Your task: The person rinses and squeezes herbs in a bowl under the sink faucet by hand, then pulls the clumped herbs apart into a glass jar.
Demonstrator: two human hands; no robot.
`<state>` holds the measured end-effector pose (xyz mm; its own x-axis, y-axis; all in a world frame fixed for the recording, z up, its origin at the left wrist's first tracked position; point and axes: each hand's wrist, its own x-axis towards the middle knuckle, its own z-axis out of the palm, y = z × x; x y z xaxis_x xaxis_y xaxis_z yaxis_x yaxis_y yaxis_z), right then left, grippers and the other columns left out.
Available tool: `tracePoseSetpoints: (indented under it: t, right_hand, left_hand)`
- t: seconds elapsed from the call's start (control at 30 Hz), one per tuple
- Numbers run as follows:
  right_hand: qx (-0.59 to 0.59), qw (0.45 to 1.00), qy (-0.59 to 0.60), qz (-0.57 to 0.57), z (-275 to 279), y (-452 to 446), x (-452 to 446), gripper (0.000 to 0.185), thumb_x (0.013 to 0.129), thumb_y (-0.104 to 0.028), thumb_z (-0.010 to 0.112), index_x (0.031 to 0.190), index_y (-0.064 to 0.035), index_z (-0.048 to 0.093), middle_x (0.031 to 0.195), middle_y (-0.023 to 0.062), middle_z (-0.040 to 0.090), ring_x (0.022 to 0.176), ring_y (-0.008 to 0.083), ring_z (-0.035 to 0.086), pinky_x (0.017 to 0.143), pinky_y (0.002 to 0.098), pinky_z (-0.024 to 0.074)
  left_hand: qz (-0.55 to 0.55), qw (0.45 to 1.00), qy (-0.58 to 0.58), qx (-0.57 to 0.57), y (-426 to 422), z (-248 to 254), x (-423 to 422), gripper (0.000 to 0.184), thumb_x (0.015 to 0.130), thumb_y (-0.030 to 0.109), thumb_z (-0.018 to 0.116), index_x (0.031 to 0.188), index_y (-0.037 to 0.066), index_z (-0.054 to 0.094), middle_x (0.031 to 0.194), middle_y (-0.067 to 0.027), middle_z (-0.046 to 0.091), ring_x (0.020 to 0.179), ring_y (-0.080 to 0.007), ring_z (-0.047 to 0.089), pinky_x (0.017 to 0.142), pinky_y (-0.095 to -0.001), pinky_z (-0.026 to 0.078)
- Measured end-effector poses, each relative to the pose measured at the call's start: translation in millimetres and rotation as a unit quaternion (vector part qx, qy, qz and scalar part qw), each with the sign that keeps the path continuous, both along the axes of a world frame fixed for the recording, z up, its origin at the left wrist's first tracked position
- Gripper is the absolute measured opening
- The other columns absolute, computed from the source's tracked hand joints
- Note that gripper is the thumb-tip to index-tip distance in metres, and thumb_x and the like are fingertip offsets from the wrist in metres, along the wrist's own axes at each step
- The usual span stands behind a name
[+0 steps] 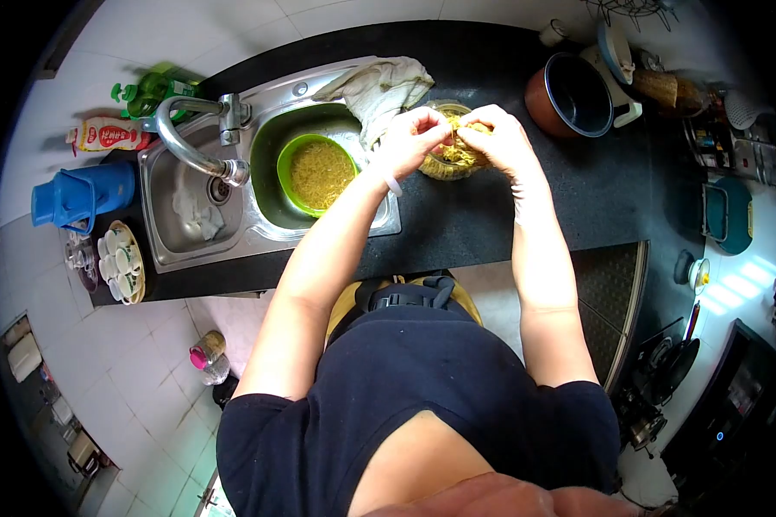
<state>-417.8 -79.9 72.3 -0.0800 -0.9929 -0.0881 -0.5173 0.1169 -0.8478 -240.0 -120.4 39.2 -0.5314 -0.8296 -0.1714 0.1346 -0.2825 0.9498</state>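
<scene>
A clear bowl [441,172] holding yellow-green shredded food [459,155] stands on the black counter, right of the sink. Over its left rim, my left hand [412,145] has its thumb and fingers pinched together; what is between them, if anything, is too small to make out. My right hand [502,142] is closed on a clump of the yellow shreds at the bowl's right side. In the right basin of the sink, a bright green basin [286,177] contains more yellowish shreds in what looks like liquid.
The steel sink [254,226] has a curved faucet [174,108] over it. A grey cloth [388,82] drapes over its back right corner. At left stand a blue jug [95,194] and a tray of cups [122,263]. A brown pot [569,95] sits at the back right.
</scene>
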Motion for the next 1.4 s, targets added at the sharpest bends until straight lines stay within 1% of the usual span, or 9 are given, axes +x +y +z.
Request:
tracePoseSetpoints:
  t: [0.23, 0.47, 0.57, 0.73, 0.87, 0.97, 1.07, 1.17, 1.4]
  right_hand:
    - [0.028, 0.999, -0.002, -0.025, 4, 4, -10, 0.025, 0.071, -0.022, 0.070, 0.087, -0.0030, 0.069, 0.090, 0.0110, 0.064, 0.086, 0.0210, 0.062, 0.078, 0.0315, 0.0479]
    - [0.057, 0.997, 0.014, -0.048, 5, 5, -13, 0.029, 0.072, -0.026, 0.069, 0.089, -0.0027, 0.069, 0.090, 0.0132, 0.064, 0.087, 0.0227, 0.062, 0.079, 0.0326, 0.0477]
    - [0.043, 0.999, 0.009, -0.026, 6, 3, -9, 0.029, 0.072, -0.027, 0.068, 0.088, -0.0025, 0.069, 0.091, 0.0134, 0.064, 0.088, 0.0231, 0.062, 0.078, 0.0327, 0.0476]
    - [0.035, 0.999, 0.011, -0.036, 5, 3, -7, 0.029, 0.071, -0.029, 0.068, 0.087, -0.0038, 0.069, 0.091, 0.0138, 0.065, 0.087, 0.0231, 0.063, 0.078, 0.0327, 0.0475]
    - [0.049, 0.998, 0.016, -0.044, 0, 3, -14, 0.030, 0.072, -0.030, 0.067, 0.086, -0.0030, 0.068, 0.087, 0.0129, 0.066, 0.083, 0.0215, 0.063, 0.075, 0.0321, 0.0478]
    - [0.074, 0.996, -0.022, -0.031, 5, 0, -9, 0.031, 0.073, -0.031, 0.067, 0.085, -0.0028, 0.068, 0.081, 0.0119, 0.067, 0.077, 0.0204, 0.064, 0.071, 0.0313, 0.0479]
    - [0.038, 0.998, -0.036, -0.041, 1, -1, -6, 0.032, 0.073, -0.032, 0.067, 0.085, -0.0026, 0.067, 0.077, 0.0115, 0.067, 0.073, 0.0198, 0.063, 0.070, 0.0305, 0.0478]
    - [0.038, 0.997, -0.039, -0.059, -7, -4, -2, 0.031, 0.073, -0.032, 0.066, 0.086, -0.0029, 0.067, 0.079, 0.0124, 0.067, 0.075, 0.0203, 0.064, 0.071, 0.0309, 0.0480]
    - [0.016, 0.996, 0.042, -0.073, -4, -1, 4, 0.029, 0.074, -0.030, 0.066, 0.089, -0.0055, 0.068, 0.086, 0.0137, 0.066, 0.084, 0.0224, 0.064, 0.076, 0.0325, 0.0483]
  left_hand:
    - [0.022, 0.996, -0.083, -0.019, -4, -5, 13, 0.014, 0.083, 0.015, 0.062, 0.079, 0.002, 0.060, 0.073, -0.0043, 0.062, 0.066, -0.0090, 0.057, 0.061, -0.0230, 0.047]
    - [0.000, 0.937, -0.289, -0.198, -2, 3, 8, 0.026, 0.077, 0.026, 0.068, 0.088, 0.003, 0.066, 0.076, -0.0102, 0.063, 0.068, -0.0184, 0.060, 0.065, -0.0293, 0.048]
    - [0.026, 0.922, -0.278, -0.267, 5, 4, -4, 0.028, 0.076, 0.028, 0.071, 0.085, 0.003, 0.065, 0.075, -0.0041, 0.061, 0.061, -0.0112, 0.054, 0.059, -0.0252, 0.045]
    - [0.007, 0.919, -0.315, -0.236, 0, -6, -2, 0.020, 0.078, 0.023, 0.063, 0.083, 0.004, 0.066, 0.081, -0.0134, 0.065, 0.074, -0.0245, 0.063, 0.070, -0.0339, 0.049]
    - [-0.042, 0.883, -0.406, -0.230, 0, 13, 8, 0.020, 0.078, 0.023, 0.065, 0.079, 0.003, 0.065, 0.071, -0.0136, 0.061, 0.066, -0.0240, 0.060, 0.062, -0.0352, 0.046]
    - [0.030, 0.870, -0.358, -0.339, 5, 0, 2, 0.018, 0.079, 0.021, 0.065, 0.076, 0.003, 0.063, 0.068, -0.0124, 0.059, 0.064, -0.0223, 0.059, 0.062, -0.0337, 0.047]
    - [0.010, 0.966, -0.190, -0.177, 18, -3, -3, 0.014, 0.080, 0.015, 0.066, 0.088, 0.005, 0.060, 0.077, -0.0031, 0.060, 0.070, -0.0112, 0.056, 0.067, -0.0253, 0.046]
    - [-0.013, 0.993, -0.088, -0.074, 31, -8, -9, 0.020, 0.079, 0.010, 0.068, 0.095, 0.006, 0.057, 0.083, 0.0010, 0.058, 0.075, -0.0060, 0.054, 0.069, -0.0203, 0.045]
    - [0.064, 0.979, -0.161, -0.105, 23, -24, -3, 0.010, 0.073, 0.008, 0.068, 0.076, 0.003, 0.060, 0.067, -0.0007, 0.060, 0.061, -0.0071, 0.055, 0.060, -0.0215, 0.048]
